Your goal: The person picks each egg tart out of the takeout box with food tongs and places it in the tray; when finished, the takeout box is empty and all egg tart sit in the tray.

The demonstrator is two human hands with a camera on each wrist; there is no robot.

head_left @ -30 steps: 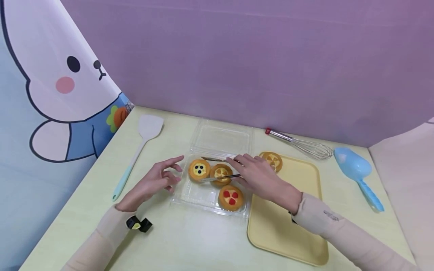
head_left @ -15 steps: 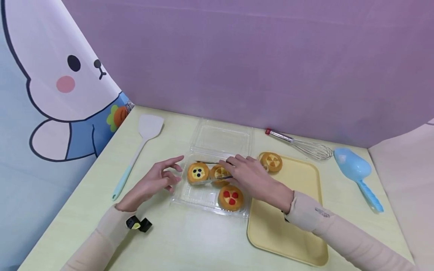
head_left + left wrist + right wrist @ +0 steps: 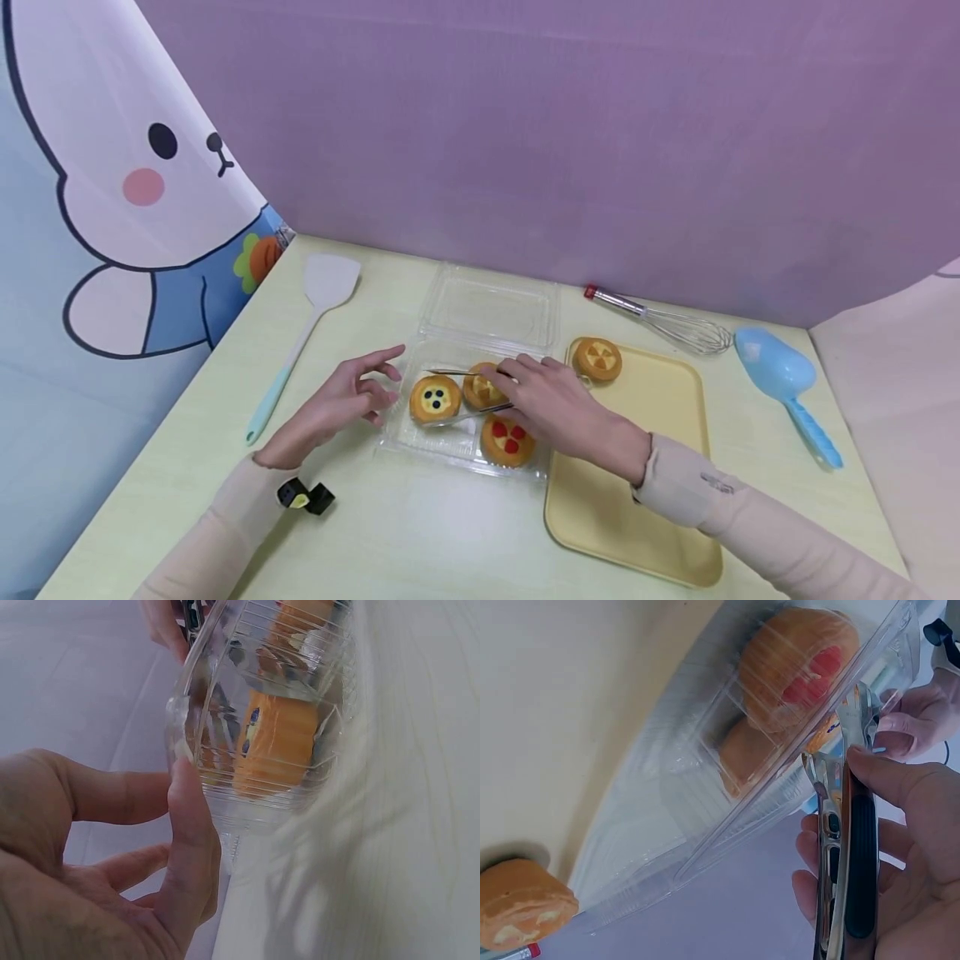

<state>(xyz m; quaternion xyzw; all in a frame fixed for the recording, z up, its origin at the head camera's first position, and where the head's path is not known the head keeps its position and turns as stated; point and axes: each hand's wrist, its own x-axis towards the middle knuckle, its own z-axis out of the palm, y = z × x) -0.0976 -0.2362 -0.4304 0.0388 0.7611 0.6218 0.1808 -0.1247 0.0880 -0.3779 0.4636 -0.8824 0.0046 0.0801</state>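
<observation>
The head view shows the right hand (image 3: 558, 408) gripping silver tongs (image 3: 480, 412), their ends on two sides of the blue-dotted bun (image 3: 435, 398) in the clear box (image 3: 450, 446). In the left wrist view, the left hand (image 3: 105, 900) has loose, spread fingers holding nothing, one tip by the box's edge. In the right wrist view, the right hand bends around the tongs.

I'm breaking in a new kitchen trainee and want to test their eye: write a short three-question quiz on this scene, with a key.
1. Which hand grips the tongs?
2. True or false: the whisk lies outside the yellow tray.
3. How many dark dots top the pastry between the arms of the tongs?

Key: 1. The right hand. 2. True. 3. Three.
</observation>
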